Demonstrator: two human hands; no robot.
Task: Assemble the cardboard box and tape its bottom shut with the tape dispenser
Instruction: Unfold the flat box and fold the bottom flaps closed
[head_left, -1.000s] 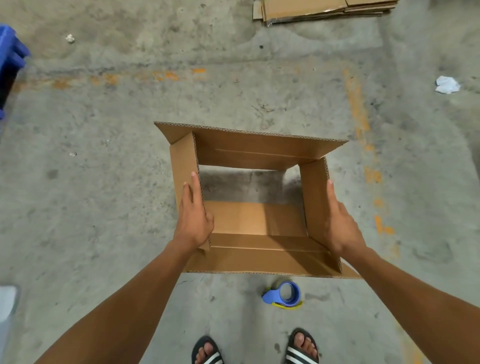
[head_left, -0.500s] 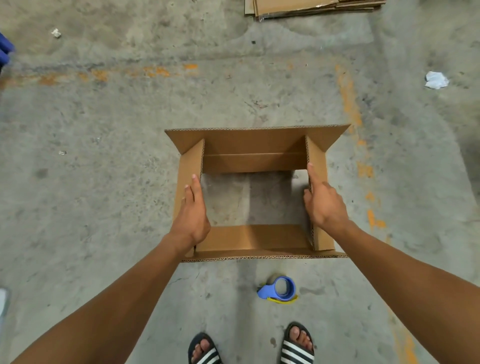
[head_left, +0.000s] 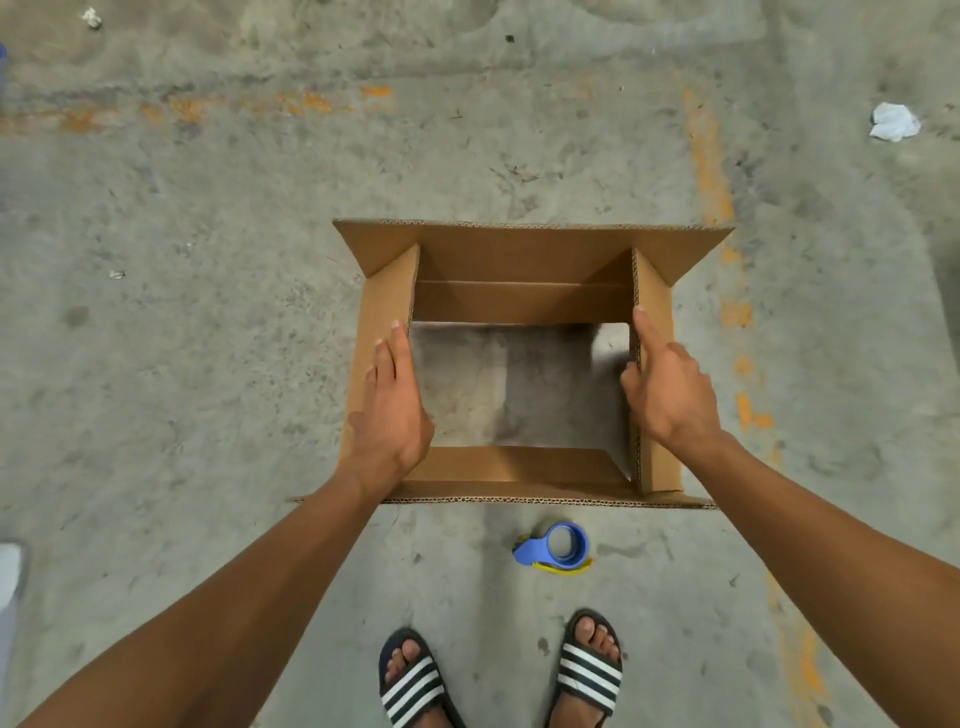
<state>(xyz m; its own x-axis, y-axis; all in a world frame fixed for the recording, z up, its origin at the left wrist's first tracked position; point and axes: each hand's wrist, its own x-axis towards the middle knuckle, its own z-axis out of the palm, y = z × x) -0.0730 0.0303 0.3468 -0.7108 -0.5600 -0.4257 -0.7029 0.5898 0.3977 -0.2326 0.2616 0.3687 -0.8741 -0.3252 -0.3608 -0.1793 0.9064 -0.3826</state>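
**Both hands on the side flaps of an open-ended box**

A brown corrugated cardboard box (head_left: 519, 301) stands squared up on the grey concrete floor (head_left: 208, 312), open above and below, so bare floor shows through its middle. The far and near long flaps lean outward; the near one is seen almost edge-on, and its left end is hidden behind the left forearm.

The left hand (head_left: 392, 410) lies flat on the box's left short flap, fingers straight and close together, palm down; it presses rather than grips, and its thumb cannot be seen. The right hand (head_left: 667, 387) is at the right short flap, index finger stretched along the flap's top edge, the other fingers curled. Whether the thumb pinches the flap from the inner side cannot be told, since the hand covers that spot.

A blue plastic tape dispenser with a yellow strip beneath it (head_left: 556, 548) lies on the floor just in front of the box's near flap, apart from both hands. Its cutter end is too small to make out.

Two feet in black sandals with white stripes (head_left: 589, 675) stand at the lower edge, heels cut off by the frame. A crumpled white scrap of paper (head_left: 893, 122) lies far right. A pale object at the left edge is mostly cut off.
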